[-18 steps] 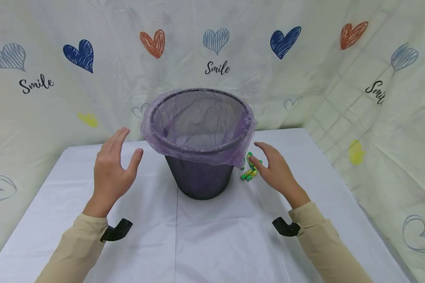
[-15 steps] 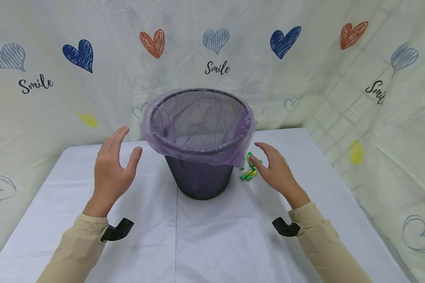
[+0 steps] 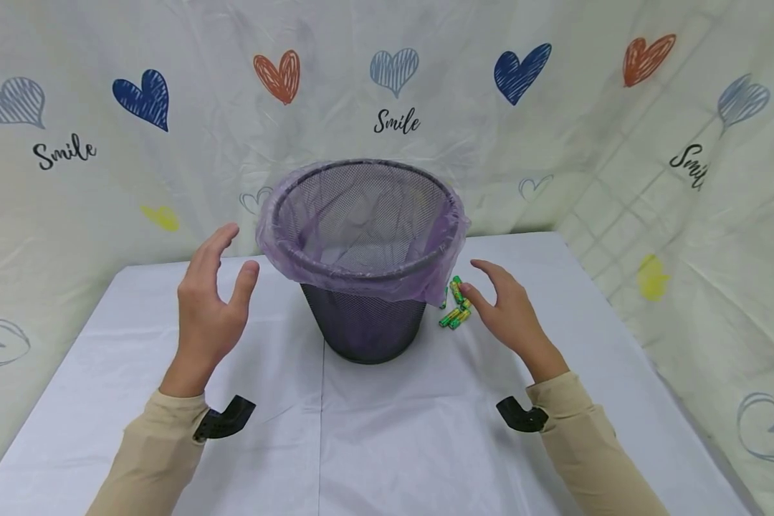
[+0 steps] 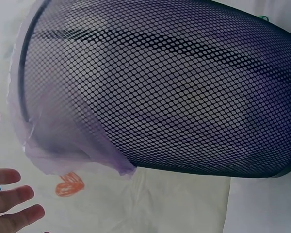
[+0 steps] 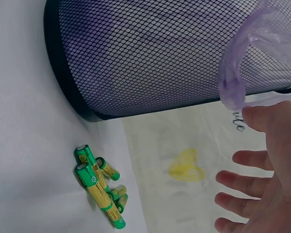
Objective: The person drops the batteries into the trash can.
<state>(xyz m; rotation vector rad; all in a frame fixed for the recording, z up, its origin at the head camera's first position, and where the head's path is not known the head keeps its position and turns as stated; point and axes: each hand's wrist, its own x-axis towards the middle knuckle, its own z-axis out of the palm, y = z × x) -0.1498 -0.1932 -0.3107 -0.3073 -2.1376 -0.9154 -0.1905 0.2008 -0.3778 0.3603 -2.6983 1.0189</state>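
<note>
Your fingers lie relaxed, holding nothing. Your left hand edges inward, your right hand slightly outward, uncovering more of the batteries beside the lined mesh bin, which stands unmoved; nothing is picked up.

Most of the view is being filled by the black mesh bin, one end wrapped in a purple liner, and there, at the edge, the left hand is held nearby, fingers parted, while an orange heart is spotted on the pale backdrop!
</note>
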